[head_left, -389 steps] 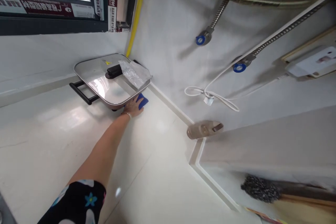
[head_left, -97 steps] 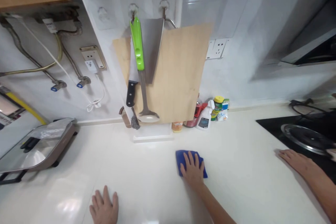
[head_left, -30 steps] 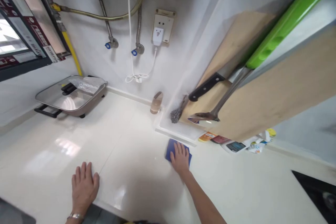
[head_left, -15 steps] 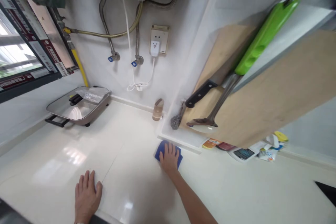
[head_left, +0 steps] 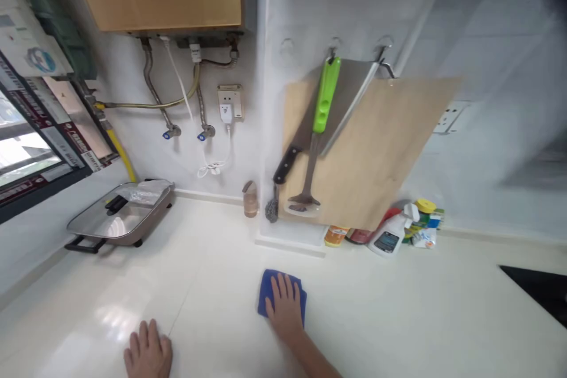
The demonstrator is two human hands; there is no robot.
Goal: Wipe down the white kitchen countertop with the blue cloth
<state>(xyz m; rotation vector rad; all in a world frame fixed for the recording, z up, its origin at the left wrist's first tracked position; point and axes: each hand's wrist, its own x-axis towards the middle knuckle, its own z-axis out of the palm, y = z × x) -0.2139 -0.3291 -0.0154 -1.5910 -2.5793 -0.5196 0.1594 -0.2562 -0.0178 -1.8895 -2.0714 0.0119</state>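
- The right hand (head_left: pixel 286 307) lay flat on the folded blue cloth (head_left: pixel 282 296), fingers spread and pressing down, not pinching it, with the forearm reaching forward from the lower edge of the view.
- The cloth sat on the glossy cream table (head_left: pixel 212 307), under the palm and showing past the fingers.
- The left hand (head_left: pixel 148 357) rested palm down on the bare table, well apart from the cloth, its fingers spread and holding nothing; the wrist was cut off by the lower edge.
- Farther left stood a shallow metal electric pan (head_left: pixel 119 236) with a glass lid (head_left: pixel 119 215) and black handles.
- Ahead, against the wall, stood a small tan bottle (head_left: pixel 250 201) and a steel-wool scrubber (head_left: pixel 271 211).
- Above them, a pale wooden cutting board (head_left: pixel 367 153) hung with a black-handled knife (head_left: pixel 286 164) and a green-handled metal spatula (head_left: pixel 319 124).
- Beyond, a white spray bottle (head_left: pixel 387 242) stood among small containers.
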